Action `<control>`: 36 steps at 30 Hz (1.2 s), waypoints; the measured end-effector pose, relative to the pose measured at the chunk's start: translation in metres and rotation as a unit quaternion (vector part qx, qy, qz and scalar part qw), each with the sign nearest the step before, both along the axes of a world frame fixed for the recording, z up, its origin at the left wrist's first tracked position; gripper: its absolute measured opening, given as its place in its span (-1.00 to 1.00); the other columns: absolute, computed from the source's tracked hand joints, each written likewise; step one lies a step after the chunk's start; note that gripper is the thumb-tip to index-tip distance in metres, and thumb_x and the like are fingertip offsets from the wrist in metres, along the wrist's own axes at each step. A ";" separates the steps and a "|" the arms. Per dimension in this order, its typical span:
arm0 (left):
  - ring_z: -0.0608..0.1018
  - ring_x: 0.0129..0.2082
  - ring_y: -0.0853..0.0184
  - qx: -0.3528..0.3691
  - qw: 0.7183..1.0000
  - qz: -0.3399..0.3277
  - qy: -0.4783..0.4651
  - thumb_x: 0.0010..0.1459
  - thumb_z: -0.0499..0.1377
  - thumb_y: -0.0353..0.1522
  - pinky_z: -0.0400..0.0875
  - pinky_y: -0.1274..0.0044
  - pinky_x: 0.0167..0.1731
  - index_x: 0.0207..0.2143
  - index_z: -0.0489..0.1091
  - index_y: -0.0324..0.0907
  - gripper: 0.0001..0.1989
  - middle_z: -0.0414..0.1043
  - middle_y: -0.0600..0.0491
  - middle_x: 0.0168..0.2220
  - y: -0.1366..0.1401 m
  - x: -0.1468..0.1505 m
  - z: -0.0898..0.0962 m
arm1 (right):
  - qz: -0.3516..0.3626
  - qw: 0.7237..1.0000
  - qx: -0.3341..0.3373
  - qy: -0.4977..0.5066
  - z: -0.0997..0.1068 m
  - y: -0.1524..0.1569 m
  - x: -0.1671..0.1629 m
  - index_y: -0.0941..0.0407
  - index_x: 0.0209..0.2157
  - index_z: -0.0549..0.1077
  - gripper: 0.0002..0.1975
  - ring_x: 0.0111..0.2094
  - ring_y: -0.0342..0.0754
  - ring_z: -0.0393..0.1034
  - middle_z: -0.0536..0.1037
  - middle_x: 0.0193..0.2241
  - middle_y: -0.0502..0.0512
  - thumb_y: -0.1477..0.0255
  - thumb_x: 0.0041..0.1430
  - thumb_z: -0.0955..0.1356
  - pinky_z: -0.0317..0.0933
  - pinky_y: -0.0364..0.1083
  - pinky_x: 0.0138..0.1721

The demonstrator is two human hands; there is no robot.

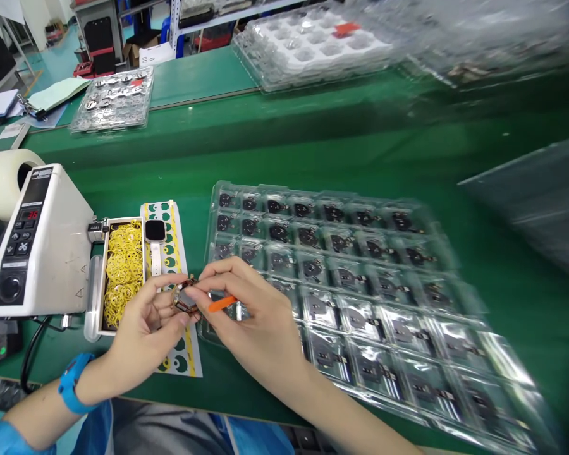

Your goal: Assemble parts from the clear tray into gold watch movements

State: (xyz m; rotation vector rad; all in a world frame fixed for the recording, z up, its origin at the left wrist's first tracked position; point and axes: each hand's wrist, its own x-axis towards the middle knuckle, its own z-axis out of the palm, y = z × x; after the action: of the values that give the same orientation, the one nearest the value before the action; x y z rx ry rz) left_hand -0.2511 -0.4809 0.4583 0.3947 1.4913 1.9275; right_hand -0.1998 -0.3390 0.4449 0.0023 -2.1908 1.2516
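Showing just left of centre, below the middle of the frame, a small round component is gripped by the left hand, its thumb and fingers clamped around the edge. The same piece is touched by the right hand's thumb, and an orange stick is pinched among that hand's fingers — its far end is hidden. Behind the left hand, a smartwatch with a white strap is laid on a sticker sheet. Further left, yellow rings are heaped in a narrow box, beside which a white tape dispenser is placed. At centre right, dark parts are set out in a clear compartmented tray; at the top, white trays are stacked on the green bench.
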 end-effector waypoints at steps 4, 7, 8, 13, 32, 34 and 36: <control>0.58 -0.45 0.46 -0.008 0.999 0.044 0.010 0.10 0.30 -0.39 0.47 0.67 -0.38 -0.16 0.39 -0.16 -0.76 0.55 0.11 -0.47 0.003 0.001 -0.003 | -0.013 0.998 0.056 0.025 -0.004 -0.003 0.000 0.12 -0.38 0.41 -0.84 -0.40 -0.09 0.39 0.43 -0.39 0.06 0.55 0.31 0.29 0.28 -0.13 -0.42; 0.55 -0.54 0.44 -0.032 0.995 0.091 0.019 0.07 0.33 -0.33 0.48 0.65 -0.46 -0.26 0.40 -0.17 -0.79 0.51 0.14 -0.55 0.006 0.000 -0.006 | -0.040 0.991 0.108 0.064 -0.009 -0.004 0.000 0.11 -0.35 0.39 -0.88 -0.39 -0.07 0.40 0.46 -0.38 0.08 0.54 0.30 0.32 0.27 -0.13 -0.43; 0.55 -0.56 0.44 -0.040 0.994 0.101 0.019 0.06 0.34 -0.31 0.48 0.64 -0.48 -0.27 0.40 -0.17 -0.78 0.51 0.14 -0.56 0.007 -0.001 -0.006 | -0.048 0.991 0.109 0.068 -0.009 -0.004 0.000 0.11 -0.33 0.38 -0.91 -0.38 -0.07 0.41 0.46 -0.37 0.08 0.53 0.30 0.33 0.27 -0.14 -0.43; 0.57 -0.55 0.41 -0.055 0.992 0.114 0.006 0.03 0.35 -0.23 0.55 0.58 -0.44 -0.26 0.37 -0.16 -0.70 0.51 0.16 -0.57 0.004 -0.005 -0.006 | 0.025 0.997 -0.010 -0.072 -0.005 0.001 -0.003 0.09 -0.26 0.43 -0.90 -0.39 -0.07 0.37 0.44 -0.33 0.07 0.39 0.31 0.29 0.22 -0.15 -0.49; 0.40 -0.54 0.39 -0.186 0.956 0.088 0.208 0.00 0.20 -0.43 0.27 0.57 -0.52 -0.50 0.34 -0.18 -0.93 0.38 0.11 -0.55 -0.006 -0.014 0.002 | -0.028 0.930 0.308 0.199 -0.002 -0.008 0.012 0.11 -0.21 0.44 -0.85 -0.53 -0.12 0.30 0.52 -0.39 0.06 0.58 0.29 0.26 0.16 -0.13 -0.57; 0.40 -0.59 0.42 -0.147 0.980 0.089 0.096 -0.03 0.27 -0.36 0.29 0.60 -0.56 -0.47 0.30 -0.18 -0.83 0.38 0.14 -0.58 -0.005 -0.013 0.002 | -0.027 0.911 0.339 0.235 -0.003 -0.008 0.014 0.11 -0.27 0.48 -0.82 -0.56 -0.14 0.26 0.53 -0.43 0.04 0.59 0.31 0.27 0.11 -0.12 -0.60; 0.42 -0.63 0.45 -0.110 0.991 0.069 0.015 -0.04 0.32 -0.30 0.31 0.63 -0.60 -0.41 0.32 -0.19 -0.76 0.40 0.15 -0.59 -0.004 -0.012 0.001 | -0.055 0.912 0.340 0.223 -0.005 -0.008 0.011 0.13 -0.27 0.49 -0.81 -0.55 -0.13 0.26 0.56 -0.38 0.09 0.60 0.34 0.27 0.10 -0.11 -0.59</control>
State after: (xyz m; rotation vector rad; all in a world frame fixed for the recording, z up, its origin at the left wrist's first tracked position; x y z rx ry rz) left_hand -0.2629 -0.4852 0.4598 0.2275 1.7720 1.8413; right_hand -0.1884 -0.3473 0.4397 0.3992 -2.0600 0.3222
